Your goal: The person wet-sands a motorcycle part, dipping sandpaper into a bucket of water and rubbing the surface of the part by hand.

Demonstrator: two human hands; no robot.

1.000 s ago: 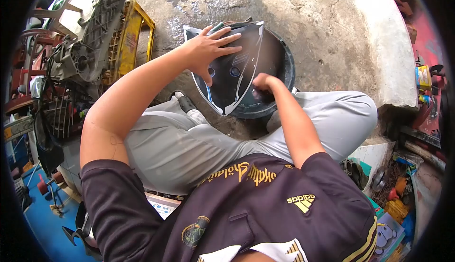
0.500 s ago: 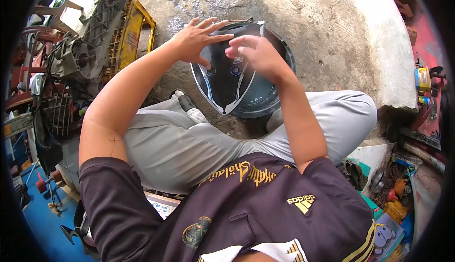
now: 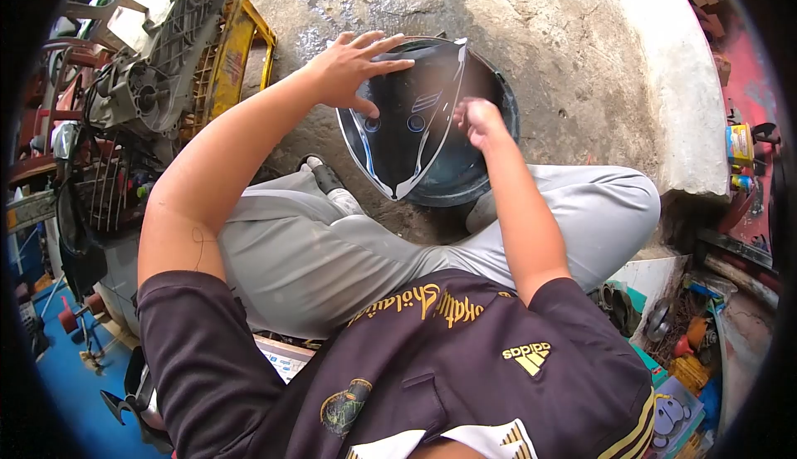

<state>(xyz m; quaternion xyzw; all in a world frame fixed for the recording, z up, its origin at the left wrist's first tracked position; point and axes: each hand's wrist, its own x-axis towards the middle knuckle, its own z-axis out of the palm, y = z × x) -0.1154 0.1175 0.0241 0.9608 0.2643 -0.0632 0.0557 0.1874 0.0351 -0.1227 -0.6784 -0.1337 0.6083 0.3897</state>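
A glossy black pointed panel (image 3: 397, 148) with silver-white edges and two round holes, apparently a vehicle body panel, lies tilted across a dark round tub (image 3: 465, 189). My left hand (image 3: 353, 69) is spread over the panel's left side. Its fingers reach along the far part and the thumb rests near the left hole. My right hand (image 3: 481, 123) is just beyond the panel's right edge, above the tub, with its fingers curled in. Whether anything is between those fingers is hidden, and there is a motion smear just above the hand.
A yellow crate (image 3: 237, 61) and a metal engine casing (image 3: 158, 77) stand at the left on the rough concrete floor (image 3: 573, 69). To the right is a pale concrete ledge (image 3: 685, 102) with a small yellow can (image 3: 739, 144) beyond it. My bent legs (image 3: 307, 260) flank the tub.
My right hand has moved right and down, from above the panel's middle to beyond its right edge, uncovering markings near the right hole. The left hand and panel have barely moved.
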